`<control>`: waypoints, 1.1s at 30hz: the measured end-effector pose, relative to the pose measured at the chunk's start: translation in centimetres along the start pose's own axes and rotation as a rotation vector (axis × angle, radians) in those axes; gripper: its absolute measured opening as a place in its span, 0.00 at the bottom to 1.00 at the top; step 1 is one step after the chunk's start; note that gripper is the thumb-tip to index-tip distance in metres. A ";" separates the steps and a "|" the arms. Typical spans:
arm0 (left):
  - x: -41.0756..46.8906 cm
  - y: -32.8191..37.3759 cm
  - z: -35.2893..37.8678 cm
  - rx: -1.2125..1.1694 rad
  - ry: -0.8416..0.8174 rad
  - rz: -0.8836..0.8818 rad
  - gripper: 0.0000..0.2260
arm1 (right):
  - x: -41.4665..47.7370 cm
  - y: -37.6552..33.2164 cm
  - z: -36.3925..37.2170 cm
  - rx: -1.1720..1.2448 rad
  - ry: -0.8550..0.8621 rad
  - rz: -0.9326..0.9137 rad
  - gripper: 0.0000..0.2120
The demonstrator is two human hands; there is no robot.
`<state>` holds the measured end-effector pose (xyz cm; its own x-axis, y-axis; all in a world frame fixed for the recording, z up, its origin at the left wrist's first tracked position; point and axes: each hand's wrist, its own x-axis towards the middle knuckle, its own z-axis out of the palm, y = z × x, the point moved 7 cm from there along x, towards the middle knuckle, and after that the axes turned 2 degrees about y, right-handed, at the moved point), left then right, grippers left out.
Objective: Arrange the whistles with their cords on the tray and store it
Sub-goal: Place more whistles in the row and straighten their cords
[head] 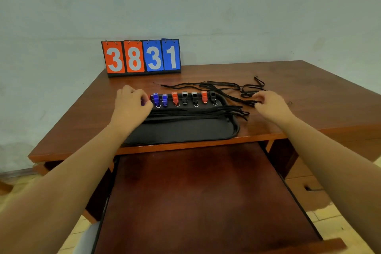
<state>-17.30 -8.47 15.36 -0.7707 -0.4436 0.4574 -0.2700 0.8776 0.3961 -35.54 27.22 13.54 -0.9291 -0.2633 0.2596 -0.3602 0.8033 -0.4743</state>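
So my left hand (132, 103) sits curled over the left end of the whistles (184, 99), which stand lined up along the far edge of the black tray (185, 132) on the worktop (299, 93); can't tell if its grip holds one. Right hand (270, 105) pinches loose black cords (226, 86) just beside the tray.

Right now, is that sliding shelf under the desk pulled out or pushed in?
Pulled out. The sliding shelf extends well past the desk front edge toward the person, its bare top fully showing.
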 end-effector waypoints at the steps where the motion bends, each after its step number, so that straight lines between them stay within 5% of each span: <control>1: 0.2 1.5 0.6 -0.043 -0.020 0.034 0.05 | 0.1 0.9 0.3 -0.025 -0.060 0.025 0.22; 4: 0.3 6.1 2.4 -0.097 -0.077 0.147 0.04 | 0.2 3.1 1.6 -0.150 -0.212 0.052 0.22; 9: -1.2 11.7 5.8 -0.130 -0.138 0.289 0.04 | 0.7 5.1 1.0 -0.221 0.027 0.065 0.15; 13: -1.2 13.9 7.4 -0.156 -0.192 0.308 0.04 | 0.9 6.3 0.4 -0.189 0.049 0.134 0.09; 18: 0.1 16.2 7.5 -0.176 -0.203 0.305 0.06 | 1.8 3.1 -4.0 -0.021 0.265 0.077 0.09; 24: 3.3 21.5 7.6 -0.229 -0.260 0.304 0.17 | 1.8 -2.7 -9.5 0.260 0.326 -0.091 0.08; 30: 5.2 26.1 8.1 -0.400 -0.352 0.219 0.32 | 1.4 -3.6 -11.4 0.399 0.295 -0.133 0.03; 33: 3.6 28.7 8.1 -0.506 -0.547 0.332 0.25 | 1.0 -3.7 -11.7 0.648 0.217 -0.133 0.03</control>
<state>-32.51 16.64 21.94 -0.9728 0.0915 0.2126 0.2145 0.7012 0.6799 -34.19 30.25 25.38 -0.8601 -0.1702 0.4810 -0.5101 0.2731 -0.8156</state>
